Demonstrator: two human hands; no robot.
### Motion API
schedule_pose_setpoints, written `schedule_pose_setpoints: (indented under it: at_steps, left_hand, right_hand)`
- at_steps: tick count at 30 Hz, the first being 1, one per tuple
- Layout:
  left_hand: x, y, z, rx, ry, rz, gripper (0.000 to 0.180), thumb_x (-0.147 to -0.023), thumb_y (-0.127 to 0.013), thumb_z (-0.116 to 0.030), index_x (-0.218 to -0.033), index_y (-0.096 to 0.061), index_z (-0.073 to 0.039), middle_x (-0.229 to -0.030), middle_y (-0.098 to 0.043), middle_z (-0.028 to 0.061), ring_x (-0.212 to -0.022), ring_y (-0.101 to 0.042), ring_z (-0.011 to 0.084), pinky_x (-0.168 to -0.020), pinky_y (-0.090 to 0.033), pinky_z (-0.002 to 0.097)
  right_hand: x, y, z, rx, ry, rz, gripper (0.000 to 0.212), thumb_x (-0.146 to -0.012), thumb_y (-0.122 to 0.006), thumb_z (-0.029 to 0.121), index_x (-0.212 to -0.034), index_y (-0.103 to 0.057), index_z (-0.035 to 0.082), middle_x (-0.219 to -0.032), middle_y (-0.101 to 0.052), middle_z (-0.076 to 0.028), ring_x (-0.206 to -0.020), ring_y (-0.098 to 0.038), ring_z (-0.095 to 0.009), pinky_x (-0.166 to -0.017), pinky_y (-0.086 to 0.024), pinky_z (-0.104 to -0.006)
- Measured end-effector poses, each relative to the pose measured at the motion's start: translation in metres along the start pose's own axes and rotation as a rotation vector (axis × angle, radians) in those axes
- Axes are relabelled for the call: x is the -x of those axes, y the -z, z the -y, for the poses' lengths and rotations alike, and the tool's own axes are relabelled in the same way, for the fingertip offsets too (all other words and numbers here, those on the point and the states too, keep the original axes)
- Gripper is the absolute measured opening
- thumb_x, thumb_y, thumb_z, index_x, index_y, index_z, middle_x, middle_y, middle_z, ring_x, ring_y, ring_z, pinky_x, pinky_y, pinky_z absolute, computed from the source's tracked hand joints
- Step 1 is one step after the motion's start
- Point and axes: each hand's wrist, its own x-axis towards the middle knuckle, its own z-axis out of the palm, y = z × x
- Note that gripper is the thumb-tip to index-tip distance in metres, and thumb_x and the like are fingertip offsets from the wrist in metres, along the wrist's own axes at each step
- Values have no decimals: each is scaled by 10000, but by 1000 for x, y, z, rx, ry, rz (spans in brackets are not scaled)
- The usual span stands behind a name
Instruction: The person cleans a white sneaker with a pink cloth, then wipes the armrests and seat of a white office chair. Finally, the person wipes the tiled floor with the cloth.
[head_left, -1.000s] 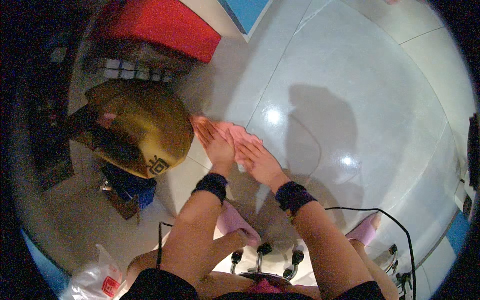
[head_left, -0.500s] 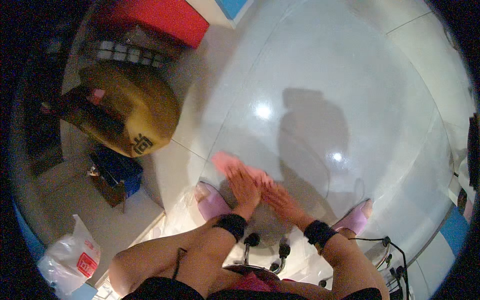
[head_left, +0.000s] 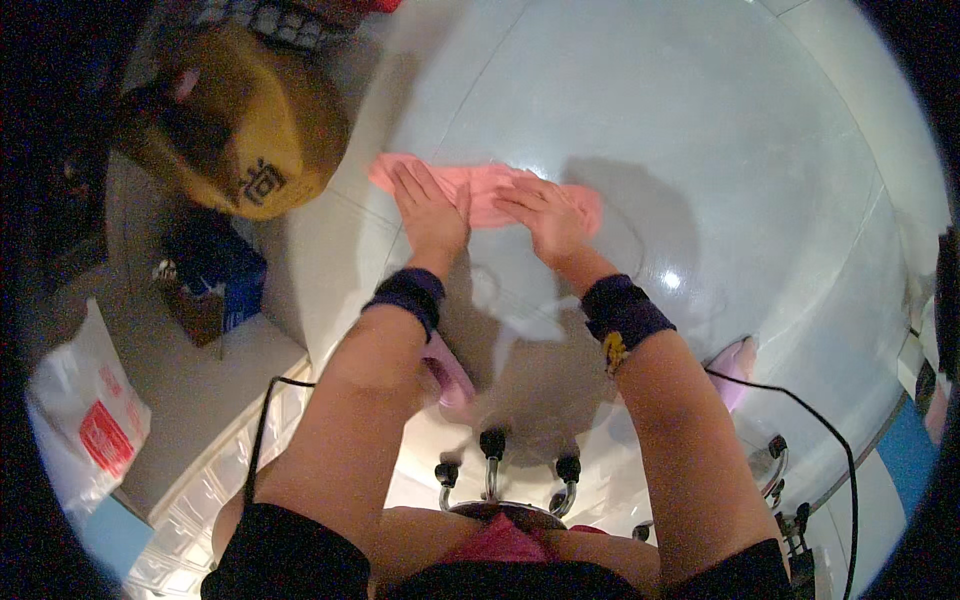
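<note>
A pink cloth [head_left: 484, 203] lies stretched sideways on the shiny pale floor, ahead of my feet. My left hand [head_left: 430, 218] rests flat on its left part, fingers pointing away from me. On its right part lies my right hand [head_left: 550, 218], with the fingers extended toward the left and pressed on the fabric. Both arms reach forward, and each wrist wears a dark band. A wet-looking smear of light [head_left: 520, 310] shows on the floor between my forearms.
A yellow-brown bag [head_left: 285, 150] stands at the far left, with a blue box [head_left: 245, 285] nearer. At the near left is a white plastic bag [head_left: 75, 390]. Stool casters [head_left: 492, 445] sit between my purple slippers [head_left: 452, 375]. A black cable [head_left: 846, 450] hangs at the right.
Both hands have moved forward, away from my feet, taking the cloth along. The hands are farther apart, and the cloth lies more level across the floor. The whole view has shifted.
</note>
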Motion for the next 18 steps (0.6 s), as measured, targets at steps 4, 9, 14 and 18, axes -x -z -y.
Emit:
schedule_pose_setpoints:
  at_steps: [4,9,14,18]
  left_hand:
    - [96,17,-20,11,38,143,905,-952,-542,-501,-1526,-219,120,-1598,-149,363,-1510,-108,489,-1236,-117,528]
    - [205,42,-28,78,-28,267,905,-941,-560,-477,-1531,-212,115,-1615,-122,344,-1523,-67,475,-1239,-108,526]
    - [308,61,-26,60,-62,385,913,-933,-577,-449,-1543,-189,109,-1626,-100,330,-1529,-58,460,-1244,-90,523]
    - [377,72,-40,-36,-150,495,887,-961,-510,-480,-1559,-176,83,-1648,-102,277,-1542,-56,417,-1252,-68,505]
  right_hand:
    - [90,-16,30,-7,-181,129,500,-756,-598,7,-1228,-697,139,-1312,-655,-20,-1250,-570,-285,-1081,-435,-430]
    - [199,-32,91,-46,-240,114,437,-776,-629,76,-1203,-707,131,-1288,-661,-20,-1251,-556,-272,-1080,-435,-418]
    - [286,-40,157,-205,-361,169,397,-800,-619,93,-1187,-708,111,-1278,-662,-32,-1286,-531,-253,-1098,-427,-411]
    - [378,-62,174,-319,-429,198,390,-823,-571,91,-1189,-706,107,-1321,-642,-43,-1315,-513,-237,-1113,-419,-404]
